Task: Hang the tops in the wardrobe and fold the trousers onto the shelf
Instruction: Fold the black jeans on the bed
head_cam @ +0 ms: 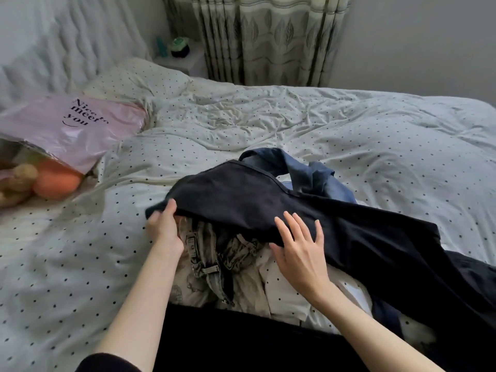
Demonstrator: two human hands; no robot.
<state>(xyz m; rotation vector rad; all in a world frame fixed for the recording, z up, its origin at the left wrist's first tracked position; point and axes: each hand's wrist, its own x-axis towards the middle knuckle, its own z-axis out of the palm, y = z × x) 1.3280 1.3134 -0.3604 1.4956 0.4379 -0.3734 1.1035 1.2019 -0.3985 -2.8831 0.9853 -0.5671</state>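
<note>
We see the dark trousers (308, 210) draped over a clothes pile (228, 253) on the dotted bed (268, 124), long axis running from ten o'clock to four o'clock. Our left hand (163, 226) pinches their ten o'clock edge; our right hand (300, 242) lies flat on them, fingers spread. A blue garment (308, 170) lies at twelve o'clock.

Dark trousers (308, 210) draped over clothes pile (228, 253) on bed.

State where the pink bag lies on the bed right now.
In the head view the pink bag lies at the far left of the bed, just in front of the pillow, well left of the dark trousers.
</note>
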